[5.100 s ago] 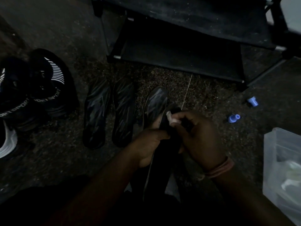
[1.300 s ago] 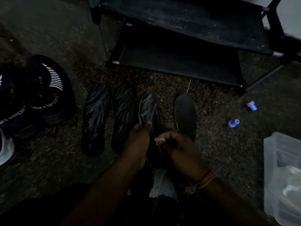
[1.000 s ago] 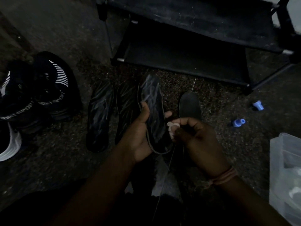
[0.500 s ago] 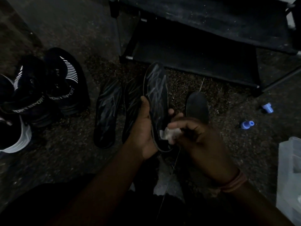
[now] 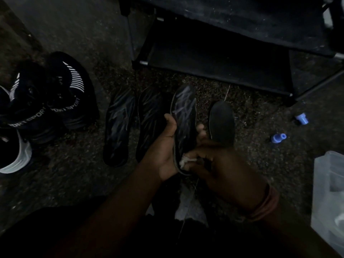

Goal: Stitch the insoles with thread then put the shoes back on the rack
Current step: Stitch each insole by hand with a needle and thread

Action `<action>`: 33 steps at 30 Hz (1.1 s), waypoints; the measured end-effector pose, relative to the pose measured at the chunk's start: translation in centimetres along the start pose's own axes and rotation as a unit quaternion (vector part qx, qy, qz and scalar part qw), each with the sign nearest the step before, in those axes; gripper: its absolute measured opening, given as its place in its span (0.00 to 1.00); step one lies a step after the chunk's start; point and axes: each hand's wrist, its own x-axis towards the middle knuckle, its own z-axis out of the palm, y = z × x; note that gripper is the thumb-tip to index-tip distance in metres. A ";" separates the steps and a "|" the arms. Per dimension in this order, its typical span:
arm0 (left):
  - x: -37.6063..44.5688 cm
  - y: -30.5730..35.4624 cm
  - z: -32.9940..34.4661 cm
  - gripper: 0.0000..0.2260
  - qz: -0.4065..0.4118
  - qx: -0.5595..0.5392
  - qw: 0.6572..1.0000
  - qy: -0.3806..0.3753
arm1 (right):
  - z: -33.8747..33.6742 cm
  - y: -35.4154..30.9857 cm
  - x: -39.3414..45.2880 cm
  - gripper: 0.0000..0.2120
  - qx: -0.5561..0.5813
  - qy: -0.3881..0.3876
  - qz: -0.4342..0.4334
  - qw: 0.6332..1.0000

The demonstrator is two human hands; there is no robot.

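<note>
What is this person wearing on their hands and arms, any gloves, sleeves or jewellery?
No gloves: both the left hand and the right hand are bare, and both forearms are bare as far as the frame shows, with no sleeves in sight. The right wrist carries a band of reddish-brown cords or bangles. A small white wrap sits at the right hand's fingertips; the dim light hides what it is.

Floor (image 5: 74, 183): dark and speckled, dimly lit.
Blue caps: two small blue plastic pieces lie on the floor at the right, well apart from each other; the nearer one (image 5: 278, 138) lies on its side, the farther one (image 5: 302, 119) sits closer to the right edge.
Clear plastic container (image 5: 327, 192): translucent, at the right edge of view, standing on the floor; something pale lies inside, too dim to make out.
Wristband (image 5: 265, 205): reddish-brown bands around the right wrist.
</note>
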 end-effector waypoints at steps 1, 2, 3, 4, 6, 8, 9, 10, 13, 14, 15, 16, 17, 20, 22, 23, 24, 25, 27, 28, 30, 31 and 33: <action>0.1 0.0 -0.1 0.37 0.010 -0.004 1.000 0.010 | 0.1 -0.1 -0.1 0.05 0.002 -0.016 0.007 1.000; 0.1 0.1 -0.1 0.36 0.016 -0.009 1.000 0.007 | 0.3 -0.2 -0.1 0.05 0.003 -0.018 0.013 1.000; 0.2 0.1 -0.1 0.35 0.021 -0.010 1.000 0.006 | 0.4 -0.2 -0.1 0.04 0.004 -0.006 0.021 1.000; 0.1 0.0 0.1 0.34 0.028 -0.012 0.999 0.012 | 0.4 -0.1 -0.1 0.03 0.000 0.017 0.032 0.999; 0.3 -0.3 0.3 0.34 0.050 -0.010 0.998 0.024 | 0.4 0.0 -0.1 0.02 -0.030 0.077 0.054 0.995; 0.2 -0.2 0.4 0.33 0.070 -0.004 0.997 0.032 | 1.2 -0.7 -0.2 0.03 -0.045 0.102 0.066 0.992; 0.2 0.0 0.4 0.33 0.078 -0.001 0.996 0.036 | 2.0 -1.3 -0.3 0.05 -0.039 0.092 0.067 0.993; 0.0 0.2 0.4 0.34 0.086 -0.004 0.996 0.039 | 2.6 -2.0 -0.4 0.07 -0.033 0.076 0.063 0.995; 0.0 0.4 0.5 0.36 0.115 -0.036 0.991 0.049 | 2.6 -1.9 -0.4 0.08 -0.038 0.084 0.069 0.993; 0.0 0.4 0.6 0.37 0.121 -0.040 0.991 0.047 | 2.2 -1.5 -0.3 0.08 -0.057 0.109 0.078 0.989; 0.1 0.4 0.7 0.38 0.123 -0.036 0.991 0.047 | 1.7 -1.2 -0.2 0.08 -0.083 0.136 0.081 0.984; 0.0 0.4 0.9 0.39 0.120 -0.032 0.991 0.042 | 1.6 -1.2 -0.2 0.08 -0.094 0.157 0.081 0.980; -0.1 0.4 0.9 0.38 0.113 -0.034 0.992 0.037 | 1.8 -1.7 -0.3 0.08 -0.084 0.164 0.082 0.979; -0.5 0.8 0.6 0.35 0.116 -0.076 0.990 0.029 | 2.8 -4.0 -0.4 0.07 -0.031 0.131 0.072 0.988; -0.5 0.8 0.6 0.35 0.125 -0.080 0.988 0.036 | 3.0 -3.4 -0.4 0.07 -0.072 0.138 0.064 0.986; -0.3 0.8 0.7 0.36 0.127 -0.080 0.988 0.039 | 2.9 -2.7 -0.3 0.08 -0.092 0.153 0.068 0.982; -0.2 0.7 0.8 0.37 0.131 -0.081 0.987 0.041 | 2.7 -2.0 -0.2 0.07 -0.112 0.169 0.076 0.976; -0.2 0.6 0.9 0.37 0.134 -0.080 0.987 0.043 | 2.5 -1.6 -0.2 0.07 -0.123 0.174 0.083 0.973; -0.3 0.6 0.9 0.37 0.138 -0.077 0.986 0.046 | 3.0 -2.3 -0.4 0.04 -0.098 0.146 0.077 0.981; -0.4 0.6 0.8 0.37 0.139 -0.080 0.986 0.046 | 3.5 -3.0 -0.6 0.04 -0.069 0.123 0.061 0.988; -0.5 0.7 0.8 0.35 0.144 -0.089 0.984 0.051 | 3.9 -3.5 -0.7 0.08 -0.031 0.095 0.030 0.995; -0.5 0.7 0.8 0.36 0.146 -0.091 0.983 0.055 | 3.6 -3.0 -0.6 0.10 -0.034 0.099 0.024 0.994; -0.3 0.6 1.0 0.39 0.151 -0.086 0.983 0.064 | 2.6 -1.3 -0.5 0.12 -0.040 0.145 0.047 0.988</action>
